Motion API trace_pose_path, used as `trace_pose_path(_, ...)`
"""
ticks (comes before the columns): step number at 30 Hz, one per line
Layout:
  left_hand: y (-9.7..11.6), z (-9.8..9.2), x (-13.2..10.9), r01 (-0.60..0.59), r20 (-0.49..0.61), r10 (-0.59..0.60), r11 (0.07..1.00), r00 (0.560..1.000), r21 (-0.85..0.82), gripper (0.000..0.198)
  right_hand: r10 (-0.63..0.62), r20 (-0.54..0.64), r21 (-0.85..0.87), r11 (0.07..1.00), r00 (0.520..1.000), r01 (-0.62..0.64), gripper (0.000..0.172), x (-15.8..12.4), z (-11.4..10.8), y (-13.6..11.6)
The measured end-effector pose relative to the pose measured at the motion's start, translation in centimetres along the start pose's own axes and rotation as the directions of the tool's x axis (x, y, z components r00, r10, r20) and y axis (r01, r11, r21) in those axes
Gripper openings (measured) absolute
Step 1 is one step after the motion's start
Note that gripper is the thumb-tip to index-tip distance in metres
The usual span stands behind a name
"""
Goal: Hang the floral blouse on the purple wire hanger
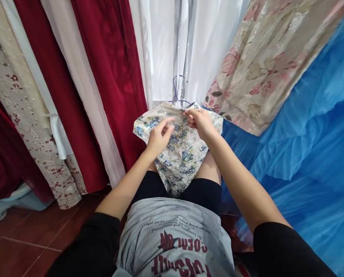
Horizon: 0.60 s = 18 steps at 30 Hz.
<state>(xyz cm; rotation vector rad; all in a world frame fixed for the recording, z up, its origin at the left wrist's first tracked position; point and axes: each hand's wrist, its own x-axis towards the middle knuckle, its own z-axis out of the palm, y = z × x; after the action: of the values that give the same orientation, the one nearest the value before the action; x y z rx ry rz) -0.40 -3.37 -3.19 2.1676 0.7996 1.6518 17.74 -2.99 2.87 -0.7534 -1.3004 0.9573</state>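
A short-sleeved floral blouse (pixel 179 154), cream with blue and yellow-green flowers, hangs on a thin purple hanger (pixel 176 90). Its lower part drapes over my thighs. My right hand (pixel 200 122) is closed in a pinch at the blouse's neckline, near the top of the front seam. Whatever small part lies between those fingertips is too small to make out. Over the blouse's other half is my left hand (pixel 160 136), its thumb and index finger apart, holding nothing. I cannot tell whether it touches the cloth.
White fabric (pixel 163 46) hangs behind the hanger. Dark red cloth (pixel 108 69) and patterned garments hang to the left. On the right are a pink floral garment (pixel 264 65) and a mass of blue fabric (pixel 310 138). Reddish floor tiles (pixel 30 238) show at lower left.
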Motion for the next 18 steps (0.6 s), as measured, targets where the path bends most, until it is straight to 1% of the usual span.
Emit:
trace_pose_path(1, 0.6, -0.3, 1.8, -0.037, -0.001, 0.037, 0.999, 0.999, 0.015, 0.032, -0.012, 0.012, -0.026, 1.0, 1.0, 0.012, 0.019, -0.2, -0.1, -0.3)
trace_pose_path(2, 1.2, -0.4, 3.4, -0.067, 0.023, 0.066, 0.997, 0.998, 0.039, 0.028, -0.023, 0.033, -0.054, 0.998, 0.999, 0.025, 0.02, -0.3, -0.1, -0.5)
trace_pose_path(4, 1.9, -0.3, 5.6, -0.123, 0.091, 0.113, 0.986, 0.989, 0.115, 0.014, -0.042, 0.086, -0.108, 0.993, 0.995, 0.051, 0.021, -0.3, -0.2, -0.5)
trace_pose_path(5, 2.1, -0.1, 6.3, -0.144, 0.118, 0.128, 0.979, 0.985, 0.146, 0.012, -0.052, 0.1, -0.132, 0.989, 0.994, 0.065, 0.022, -0.2, -0.3, -0.3)
trace_pose_path(6, 2.2, 0.2, 6.7, -0.16, 0.133, 0.138, 0.973, 0.981, 0.168, 0.014, -0.062, 0.101, -0.157, 0.985, 0.993, 0.077, 0.023, 0.0, -0.3, 0.2)
trace_pose_path(8, 2.1, 0.4, 7.2, -0.167, 0.114, 0.148, 0.969, 0.982, 0.18, 0.016, -0.075, 0.068, -0.228, 0.97, 0.995, 0.089, 0.025, 0.2, -0.4, 1.7)
trace_pose_path(10, 1.5, -0.1, 7.8, -0.148, 0.026, 0.145, 0.976, 0.989, 0.16, 0.015, -0.061, 0.021, -0.29, 0.955, 0.998, 0.065, 0.025, 0.2, -0.4, 3.8)
trace_pose_path(12, 0.1, -1.7, 8.7, -0.104, -0.133, 0.121, 0.986, 0.984, 0.129, 0.016, -0.007, -0.006, -0.276, 0.961, 1.0, 0.005, 0.024, -0.3, -0.3, 5.9)
trace_pose_path(13, -1.0, -2.9, 9.1, -0.073, -0.227, 0.096, 0.991, 0.969, 0.108, 0.018, 0.021, -0.008, -0.243, 0.97, 1.0, -0.022, 0.022, -0.7, -0.2, 6.8)
trace_pose_path(14, -2.3, -4.2, 9.6, -0.038, -0.322, 0.061, 0.996, 0.945, 0.079, 0.019, 0.046, -0.004, -0.206, 0.978, 0.999, -0.046, 0.02, -1.2, -0.1, 7.6)
trace_pose_path(16, -5.3, -6.8, 9.8, 0.054, -0.464, -0.049, 0.999, 0.884, -0.003, 0.024, 0.073, 0.015, -0.151, 0.986, 0.997, -0.07, 0.018, -2.3, 0.0, 8.7)
trace_pose_path(17, -6.9, -7.9, 9.6, 0.105, -0.517, -0.126, 0.992, 0.847, -0.07, 0.026, 0.079, 0.026, -0.136, 0.988, 0.997, -0.075, 0.017, -2.8, 0.1, 9.0)
trace_pose_path(18, -8.5, -8.7, 9.1, 0.152, -0.564, -0.219, 0.975, 0.797, -0.164, 0.027, 0.088, 0.038, -0.117, 0.99, 0.995, -0.083, 0.017, -3.2, 0.3, 9.2)
